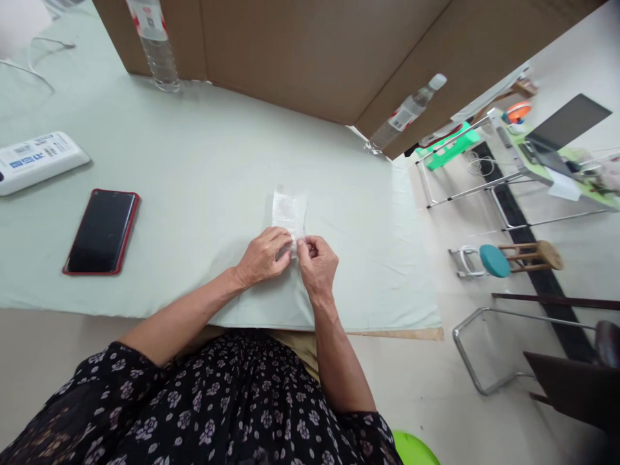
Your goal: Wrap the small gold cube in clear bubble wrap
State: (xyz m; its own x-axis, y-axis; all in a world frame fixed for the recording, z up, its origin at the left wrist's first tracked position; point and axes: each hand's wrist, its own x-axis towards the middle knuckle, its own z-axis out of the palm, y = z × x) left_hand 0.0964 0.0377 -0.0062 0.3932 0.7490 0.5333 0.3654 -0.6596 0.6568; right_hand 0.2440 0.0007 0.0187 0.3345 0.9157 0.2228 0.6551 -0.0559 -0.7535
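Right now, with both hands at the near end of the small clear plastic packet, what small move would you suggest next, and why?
Probably ease the pinches apart: left hand and right hand both grip the near edge of the small clear plastic packet, lying flat on the pale green cloth.

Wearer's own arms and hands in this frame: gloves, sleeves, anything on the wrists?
No gloves: left hand and right hand are bare, and so are both forearms. No watch or wristband shows; rings are too small to tell. The left sleeve and right sleeve end near the elbows. They are black fabric with a small pale flower print.
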